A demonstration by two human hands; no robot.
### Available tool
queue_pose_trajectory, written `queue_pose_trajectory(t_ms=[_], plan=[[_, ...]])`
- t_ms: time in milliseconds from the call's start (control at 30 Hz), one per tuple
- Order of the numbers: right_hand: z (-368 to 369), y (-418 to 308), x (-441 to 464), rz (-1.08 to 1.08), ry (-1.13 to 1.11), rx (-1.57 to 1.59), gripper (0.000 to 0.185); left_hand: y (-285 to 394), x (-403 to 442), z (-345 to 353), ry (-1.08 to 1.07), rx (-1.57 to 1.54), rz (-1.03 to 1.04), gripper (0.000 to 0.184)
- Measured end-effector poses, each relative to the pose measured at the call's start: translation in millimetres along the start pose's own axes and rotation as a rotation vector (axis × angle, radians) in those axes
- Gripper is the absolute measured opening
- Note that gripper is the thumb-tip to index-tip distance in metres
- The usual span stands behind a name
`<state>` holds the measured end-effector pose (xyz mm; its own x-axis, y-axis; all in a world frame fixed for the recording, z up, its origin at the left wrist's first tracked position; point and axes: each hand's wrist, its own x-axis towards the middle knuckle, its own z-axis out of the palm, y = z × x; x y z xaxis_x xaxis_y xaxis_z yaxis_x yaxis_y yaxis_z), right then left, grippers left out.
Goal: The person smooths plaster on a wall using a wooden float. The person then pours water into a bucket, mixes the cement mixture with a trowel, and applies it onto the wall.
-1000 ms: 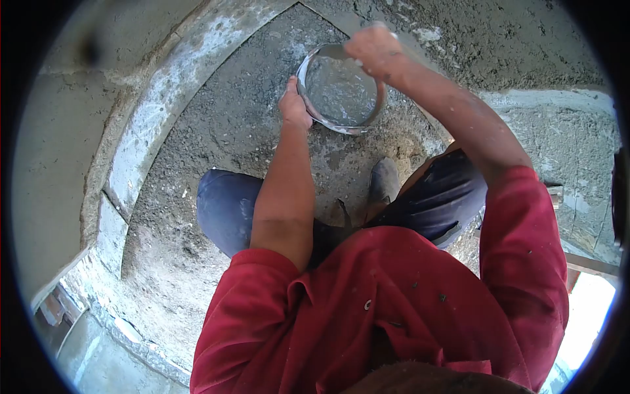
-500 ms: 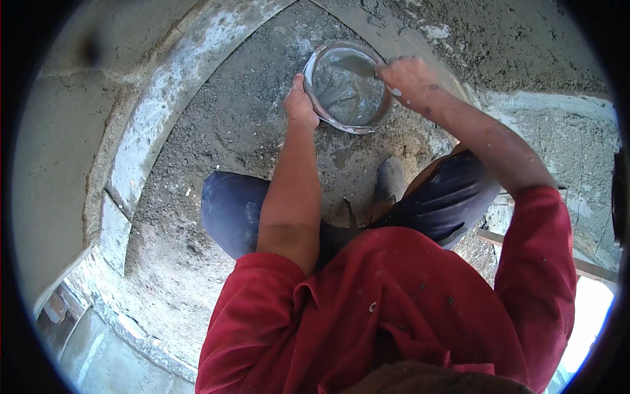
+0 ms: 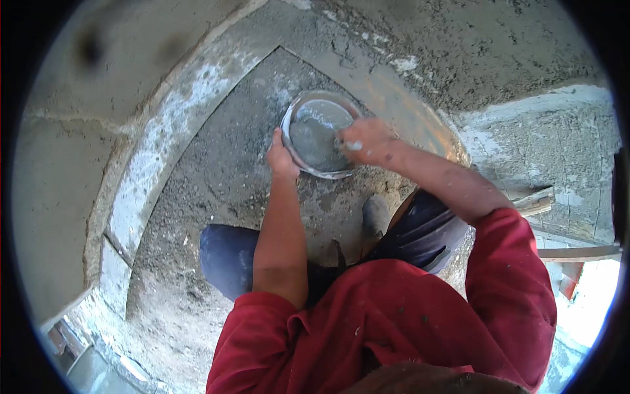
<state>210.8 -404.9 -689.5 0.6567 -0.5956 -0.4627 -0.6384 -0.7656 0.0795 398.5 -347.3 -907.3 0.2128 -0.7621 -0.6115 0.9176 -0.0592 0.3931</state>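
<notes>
Whitish smears mark the round brownish basin (image 3: 287, 129) of wet grey paste (image 3: 318, 141); dark flecks dot the red cloth shirt (image 3: 407, 308).

No readable writing
From my place far away, I look through the head camera and can read no label, brand, number or sign.

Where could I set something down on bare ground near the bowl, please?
The rough ground left of the bowl is bare, bordered by the pale edging, left grip and left knee. The bowl is crowded: left grip at its rim, right grip over its right side, shoe nearby.
</notes>
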Motion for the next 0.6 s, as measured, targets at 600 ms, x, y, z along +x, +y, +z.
queue_pose_trajectory(t_ms=[600], plan=[[-54.4, 52.5, -46.0, 0.024, 0.167, -0.096, 0.041, 8.4, -17.6, 19.3, -0.003, 0.078, 0.023, 0.052]])
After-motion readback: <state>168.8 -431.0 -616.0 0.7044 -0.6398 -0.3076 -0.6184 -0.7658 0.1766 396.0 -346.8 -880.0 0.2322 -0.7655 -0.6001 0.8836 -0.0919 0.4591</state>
